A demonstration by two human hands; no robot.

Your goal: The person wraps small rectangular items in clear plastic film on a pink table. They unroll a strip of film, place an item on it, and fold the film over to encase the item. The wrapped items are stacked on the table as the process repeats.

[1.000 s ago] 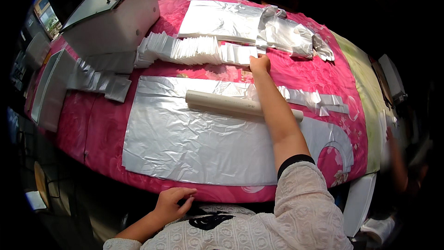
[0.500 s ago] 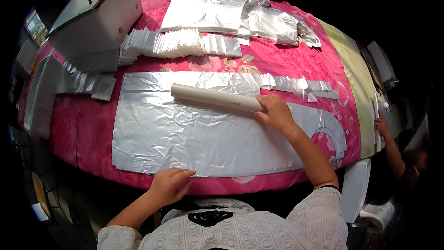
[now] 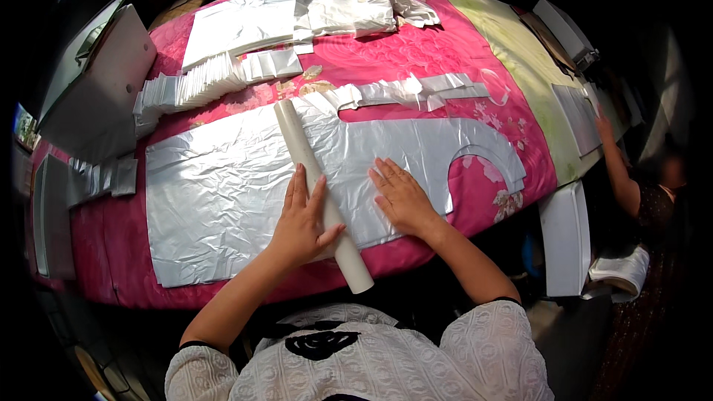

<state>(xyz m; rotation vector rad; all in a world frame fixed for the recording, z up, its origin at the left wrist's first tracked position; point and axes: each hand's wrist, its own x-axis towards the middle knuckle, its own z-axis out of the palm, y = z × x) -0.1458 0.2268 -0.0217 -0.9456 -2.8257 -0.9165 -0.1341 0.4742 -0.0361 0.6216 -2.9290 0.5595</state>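
Observation:
A stack of silvery-white plastic vest bags lies flat and creased before me, its curved handle cut-out toward the right. Across the bags rests a pale cylindrical tube, slanting from the far side to past the table's near edge. My left hand lies against the tube's near half with fingers stretched and apart, not wrapped round it. To the right of the tube, my right hand is laid flat on the bags, fingers spread and holding nothing.
A pink flowered cloth covers the table. Folded bags stand in a row beyond the stack; another bag pile lies farther back. White boxes stand at left. At right, another person's hand is beside white sheets.
The tube has turned from lying crosswise to pointing toward me. My right hand has let go of it and lies flat on the bags; my left hand has come up onto the tube.

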